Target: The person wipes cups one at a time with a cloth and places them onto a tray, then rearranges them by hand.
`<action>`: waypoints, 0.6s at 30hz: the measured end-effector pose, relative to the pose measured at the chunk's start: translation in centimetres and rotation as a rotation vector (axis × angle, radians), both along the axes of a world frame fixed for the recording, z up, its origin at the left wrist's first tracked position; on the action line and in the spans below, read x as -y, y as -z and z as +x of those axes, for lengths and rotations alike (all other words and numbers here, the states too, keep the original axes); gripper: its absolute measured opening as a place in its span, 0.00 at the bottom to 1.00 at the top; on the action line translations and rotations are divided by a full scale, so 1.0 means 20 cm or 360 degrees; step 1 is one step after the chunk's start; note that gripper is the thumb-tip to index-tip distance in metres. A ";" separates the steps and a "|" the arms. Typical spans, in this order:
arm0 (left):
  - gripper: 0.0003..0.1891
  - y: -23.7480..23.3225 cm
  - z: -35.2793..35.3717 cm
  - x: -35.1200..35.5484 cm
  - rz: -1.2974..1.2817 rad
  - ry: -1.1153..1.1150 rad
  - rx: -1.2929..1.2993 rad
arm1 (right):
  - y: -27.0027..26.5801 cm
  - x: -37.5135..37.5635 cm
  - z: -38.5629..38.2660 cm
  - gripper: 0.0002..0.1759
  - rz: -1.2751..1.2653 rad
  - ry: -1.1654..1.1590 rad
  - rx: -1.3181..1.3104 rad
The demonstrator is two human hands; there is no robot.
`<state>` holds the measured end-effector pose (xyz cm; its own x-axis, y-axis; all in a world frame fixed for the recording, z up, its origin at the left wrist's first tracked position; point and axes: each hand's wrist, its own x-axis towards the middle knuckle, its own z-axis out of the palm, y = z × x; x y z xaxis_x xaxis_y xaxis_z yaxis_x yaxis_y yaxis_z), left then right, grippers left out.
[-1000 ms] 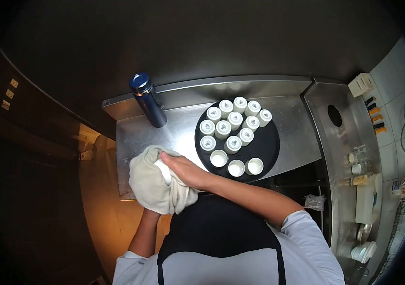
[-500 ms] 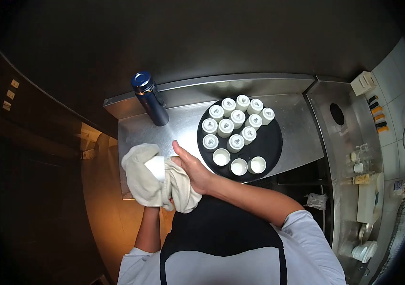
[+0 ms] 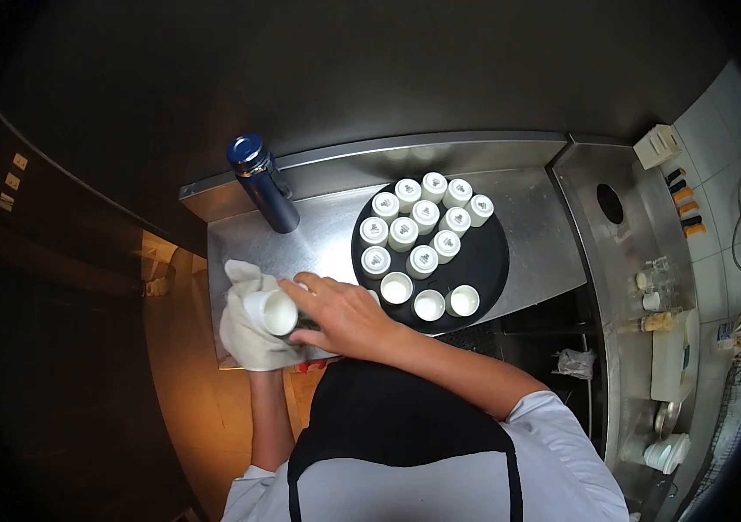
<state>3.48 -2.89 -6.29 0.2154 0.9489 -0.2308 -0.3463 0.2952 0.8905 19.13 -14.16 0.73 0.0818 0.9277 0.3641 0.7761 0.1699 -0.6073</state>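
A pale cloth (image 3: 253, 341) covers my left hand, whose fingers are hidden; the left forearm (image 3: 271, 419) comes up beneath it. The left hand holds the cloth around a white cup (image 3: 278, 311) with its mouth toward the camera. My right hand (image 3: 346, 318) is at the cup's right side, thumb and fingers spread apart. To the right, a round black tray (image 3: 494, 270) bears several upside-down white cups (image 3: 424, 216). Along its front edge stand upright cups (image 3: 430, 304), and another white rim is partly hidden behind my right hand.
A dark blue flask (image 3: 268, 193) stands on the steel counter (image 3: 537, 235) at the back left. At the right are a steel side counter (image 3: 581, 183) with a dark round opening, orange-and-black handles (image 3: 688, 209), glassware (image 3: 662, 283) and stacked white dishes (image 3: 668, 454).
The cloth has been opened out from the cup, whose inside now shows. My right hand has come off the bunched cloth, its fingers now beside the cup. The view has shifted slightly.
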 end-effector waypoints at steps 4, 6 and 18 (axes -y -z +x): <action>0.15 0.08 0.02 0.12 0.0205 0.0319 0.0098 | 0.03 0.04 -0.01 0.43 -0.0174 -0.0124 0.0057; 0.14 0.13 0.02 0.12 0.0311 0.0390 -0.0011 | 0.05 0.06 0.00 0.42 -0.0035 -0.0076 0.0156; 0.09 0.02 -0.01 -0.02 0.0930 0.0148 -0.0937 | 0.02 0.49 0.50 0.38 -0.0240 0.1100 0.0073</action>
<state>3.19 -2.56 -6.69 0.2970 0.9350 0.1940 0.2264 -0.2663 0.9369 29.18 -23.89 0.31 0.6577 0.7094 0.2532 0.7013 -0.4541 -0.5496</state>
